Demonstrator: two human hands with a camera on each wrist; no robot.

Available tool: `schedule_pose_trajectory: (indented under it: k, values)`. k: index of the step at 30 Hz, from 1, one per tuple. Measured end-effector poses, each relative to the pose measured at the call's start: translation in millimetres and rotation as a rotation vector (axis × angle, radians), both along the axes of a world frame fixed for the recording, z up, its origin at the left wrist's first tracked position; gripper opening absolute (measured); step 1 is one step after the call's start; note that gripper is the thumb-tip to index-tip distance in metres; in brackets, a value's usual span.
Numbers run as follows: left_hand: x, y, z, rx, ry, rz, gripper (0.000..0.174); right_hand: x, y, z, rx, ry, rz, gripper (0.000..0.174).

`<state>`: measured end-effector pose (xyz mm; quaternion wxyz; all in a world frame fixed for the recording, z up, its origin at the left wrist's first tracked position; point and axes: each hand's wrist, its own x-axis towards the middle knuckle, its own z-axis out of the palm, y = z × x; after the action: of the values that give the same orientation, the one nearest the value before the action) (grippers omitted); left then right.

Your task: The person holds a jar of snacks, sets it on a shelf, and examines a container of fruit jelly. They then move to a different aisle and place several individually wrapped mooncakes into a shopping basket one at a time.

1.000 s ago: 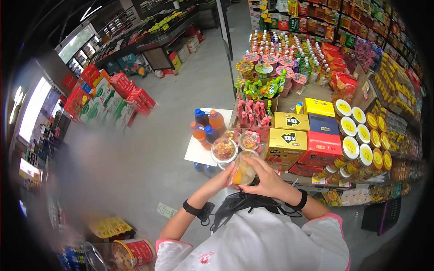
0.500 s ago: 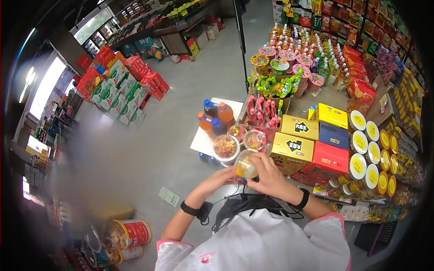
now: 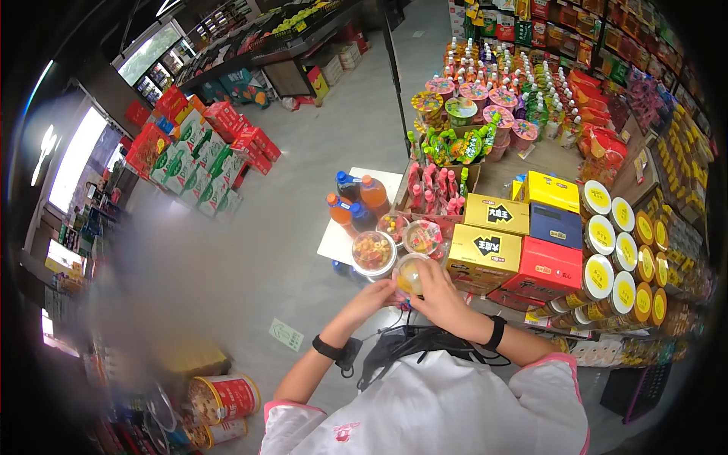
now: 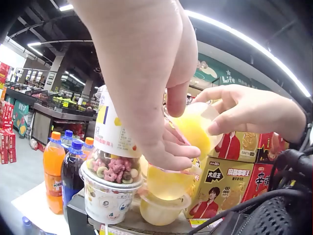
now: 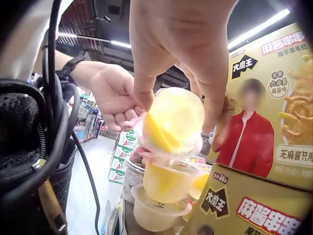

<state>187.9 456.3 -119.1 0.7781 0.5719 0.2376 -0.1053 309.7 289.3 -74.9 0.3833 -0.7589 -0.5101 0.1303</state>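
Both hands hold a clear jelly cup (image 5: 175,117) with yellow fruit in it, bottom side up and tilted. My right hand (image 3: 446,305) grips its side, thumb and fingers on opposite sides in the right wrist view. My left hand (image 3: 371,302) pinches the cup's pinkish lid edge, its thumb above and curled fingers below in the left wrist view. Right under the held cup are two stacked jelly cups, an upper one (image 5: 168,181) and a lower one (image 5: 159,215). Beside them stands a clear-topped cup of colourful cereal (image 3: 373,252).
Orange and dark soda bottles (image 3: 374,193) stand on a white board (image 3: 334,241) beyond the cups. Gold snack boxes (image 3: 485,258) and a red box (image 3: 542,269) border the right hand. Lidded jars (image 3: 599,277) stand farther right. A black cable hangs by the torso.
The held cup has tipped from lying sideways to bottom up. Left fingers have come in closer on its lid edge. The head view has shifted, moving the shelf rightward in the frame.
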Motion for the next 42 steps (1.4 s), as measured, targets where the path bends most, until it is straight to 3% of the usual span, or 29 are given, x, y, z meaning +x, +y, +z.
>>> schedule_pose_trajectory:
  k: [7, 11, 14, 17, 23, 26, 37, 42]
  values:
    - [9.8, 1.2, -11.8, 0.049, 0.015, -0.017, 0.030, -1.0, 12.1, -11.8, -0.049, 0.037, -0.040, 0.065]
    - [11.9, -1.1, -8.9, 0.163, 0.075, -0.057, 0.029, -0.7, 19.1, -25.4, -0.042, -0.068, -0.078, 0.066]
    - [11.6, -6.6, -9.5, 0.696, 0.152, -0.232, 0.030, -2.5, 20.5, -30.8, -0.079, -0.084, -0.072, 0.066]
    - [9.2, -5.2, -30.0, 0.766, 0.097, -0.244, 0.031, -3.1, 23.0, -31.4, -0.094, -0.050, -0.068, 0.067]
    - [11.0, 8.0, -46.3, 0.309, 0.029, -0.075, 0.027, 0.8, 24.0, -36.3, -0.130, 0.040, -0.071, 0.070]
    - [11.2, 10.8, -56.0, 0.222, 0.029, -0.064, 0.025, 2.7, 24.2, -40.2, -0.139, 0.054, -0.077, 0.072]
    - [13.0, 2.8, -43.3, 0.220, 0.016, -0.031, 0.017, 1.5, 24.1, -37.7, -0.192, 0.046, -0.078, 0.078]
    - [10.4, 3.7, -39.8, 0.328, 0.055, -0.085, 0.020, -2.3, 22.6, -41.0, -0.117, -0.077, -0.091, 0.076]
